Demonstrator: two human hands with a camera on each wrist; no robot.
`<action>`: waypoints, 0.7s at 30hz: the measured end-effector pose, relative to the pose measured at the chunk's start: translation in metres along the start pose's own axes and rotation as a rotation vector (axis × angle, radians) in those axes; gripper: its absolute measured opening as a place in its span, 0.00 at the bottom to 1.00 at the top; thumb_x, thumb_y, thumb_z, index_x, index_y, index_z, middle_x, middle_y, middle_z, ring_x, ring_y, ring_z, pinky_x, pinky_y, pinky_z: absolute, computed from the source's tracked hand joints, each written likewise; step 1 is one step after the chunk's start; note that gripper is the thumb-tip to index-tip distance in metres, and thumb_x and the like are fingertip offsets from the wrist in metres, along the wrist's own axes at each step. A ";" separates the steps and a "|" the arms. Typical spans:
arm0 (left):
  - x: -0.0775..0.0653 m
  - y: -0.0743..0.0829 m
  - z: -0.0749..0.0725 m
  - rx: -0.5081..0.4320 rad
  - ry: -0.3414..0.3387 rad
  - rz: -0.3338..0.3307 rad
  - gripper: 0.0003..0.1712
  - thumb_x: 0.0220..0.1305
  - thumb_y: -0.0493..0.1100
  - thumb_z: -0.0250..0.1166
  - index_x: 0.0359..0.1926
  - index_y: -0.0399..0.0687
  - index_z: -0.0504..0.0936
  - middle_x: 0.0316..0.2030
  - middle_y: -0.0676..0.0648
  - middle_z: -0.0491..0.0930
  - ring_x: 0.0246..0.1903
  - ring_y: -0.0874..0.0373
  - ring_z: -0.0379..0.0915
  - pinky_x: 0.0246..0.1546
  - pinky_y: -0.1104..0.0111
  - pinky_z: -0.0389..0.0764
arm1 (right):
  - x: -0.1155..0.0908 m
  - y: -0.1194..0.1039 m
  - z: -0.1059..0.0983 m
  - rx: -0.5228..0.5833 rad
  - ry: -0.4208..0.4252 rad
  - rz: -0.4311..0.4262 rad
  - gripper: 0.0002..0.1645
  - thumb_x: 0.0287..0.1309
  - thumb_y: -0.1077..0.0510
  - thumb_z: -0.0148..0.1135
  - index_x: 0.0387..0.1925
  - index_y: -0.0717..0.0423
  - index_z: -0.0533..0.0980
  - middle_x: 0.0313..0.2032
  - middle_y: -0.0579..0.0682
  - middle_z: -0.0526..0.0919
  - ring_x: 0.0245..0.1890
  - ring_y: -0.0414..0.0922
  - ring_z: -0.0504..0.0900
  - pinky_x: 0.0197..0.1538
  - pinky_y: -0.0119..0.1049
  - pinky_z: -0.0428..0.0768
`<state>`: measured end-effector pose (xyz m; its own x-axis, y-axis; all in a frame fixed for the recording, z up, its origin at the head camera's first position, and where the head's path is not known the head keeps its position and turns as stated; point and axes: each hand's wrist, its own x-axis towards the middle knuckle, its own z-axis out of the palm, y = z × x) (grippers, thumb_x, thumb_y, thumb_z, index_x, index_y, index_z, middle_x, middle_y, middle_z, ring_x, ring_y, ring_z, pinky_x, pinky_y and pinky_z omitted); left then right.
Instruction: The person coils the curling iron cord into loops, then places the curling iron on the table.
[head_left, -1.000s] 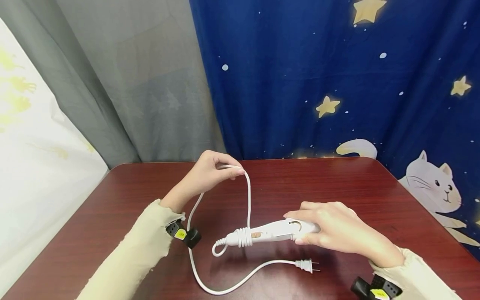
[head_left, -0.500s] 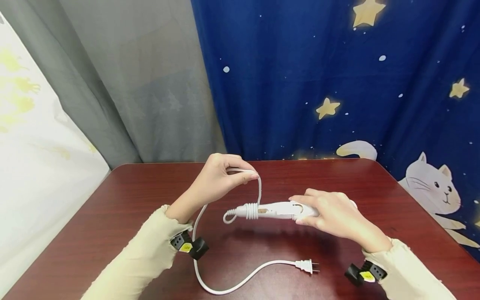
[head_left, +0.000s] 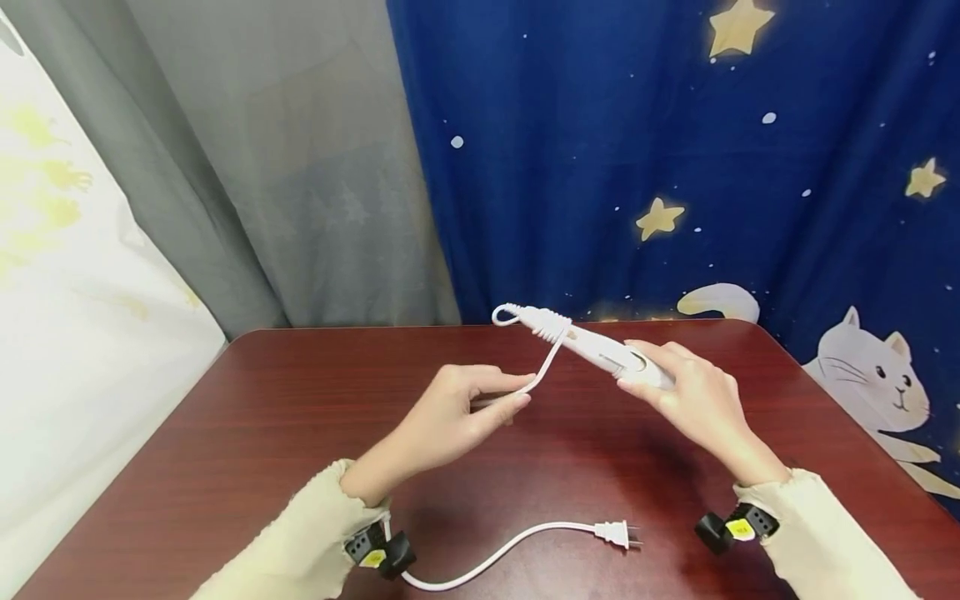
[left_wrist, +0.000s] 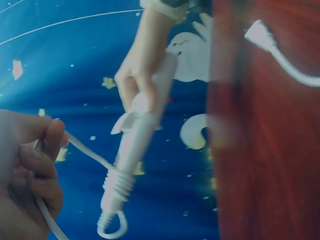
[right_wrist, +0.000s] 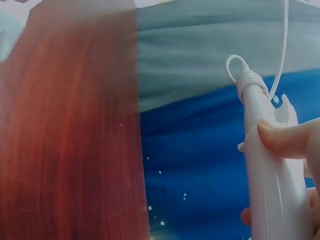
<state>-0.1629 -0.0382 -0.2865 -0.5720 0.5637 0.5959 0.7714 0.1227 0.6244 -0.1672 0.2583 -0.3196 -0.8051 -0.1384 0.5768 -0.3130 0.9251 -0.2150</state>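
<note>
A white hair iron [head_left: 600,350] is held up tilted above the table, its cord end pointing up and left. My right hand [head_left: 693,396] grips its body, thumb on one side, fingers on the other. Several turns of white cord [head_left: 551,362] lie around the handle near the cord end. From these coils the cord runs to my left hand [head_left: 453,417], which pinches it between thumb and fingers. In the left wrist view, the cord passes on through the left hand [left_wrist: 35,170]. A clip lever stands out from the hair iron [right_wrist: 275,185] in the right wrist view.
The rest of the cord lies curved on the dark red table [head_left: 300,392], ending in a two-pin plug [head_left: 613,533] near the front. Part of it is hidden by the left wrist camera [head_left: 382,554]. Grey and blue star-patterned curtains [head_left: 570,167] hang behind.
My right hand has raised the hair iron away from me and tilted its cord end upward. The left hand has swung the cord from behind the handle to its near side. The plug stays put.
</note>
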 end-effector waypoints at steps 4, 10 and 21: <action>-0.008 -0.009 0.007 0.045 -0.041 0.001 0.16 0.63 0.35 0.58 0.51 0.38 0.78 0.24 0.54 0.76 0.23 0.61 0.72 0.22 0.73 0.72 | 0.000 0.005 -0.005 0.037 0.033 0.066 0.30 0.45 0.40 0.67 0.52 0.41 0.75 0.33 0.46 0.78 0.27 0.46 0.72 0.24 0.43 0.64; -0.020 -0.020 0.005 0.025 -0.078 -0.082 0.18 0.67 0.36 0.53 0.57 0.40 0.73 0.32 0.51 0.78 0.14 0.61 0.67 0.16 0.73 0.72 | 0.003 0.004 -0.014 0.091 0.049 0.126 0.30 0.47 0.40 0.66 0.53 0.42 0.75 0.42 0.51 0.79 0.34 0.50 0.74 0.29 0.52 0.66; -0.042 -0.049 -0.007 -0.067 -0.150 -0.213 0.19 0.68 0.36 0.52 0.59 0.44 0.73 0.26 0.46 0.80 0.10 0.53 0.66 0.12 0.70 0.70 | 0.006 0.007 -0.021 0.117 0.030 0.183 0.30 0.49 0.40 0.64 0.54 0.44 0.75 0.47 0.54 0.78 0.38 0.52 0.73 0.33 0.53 0.64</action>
<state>-0.1784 -0.0737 -0.3388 -0.6680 0.6465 0.3685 0.6147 0.2003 0.7629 -0.1634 0.2717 -0.3014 -0.8390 0.0406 0.5426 -0.2207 0.8862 -0.4074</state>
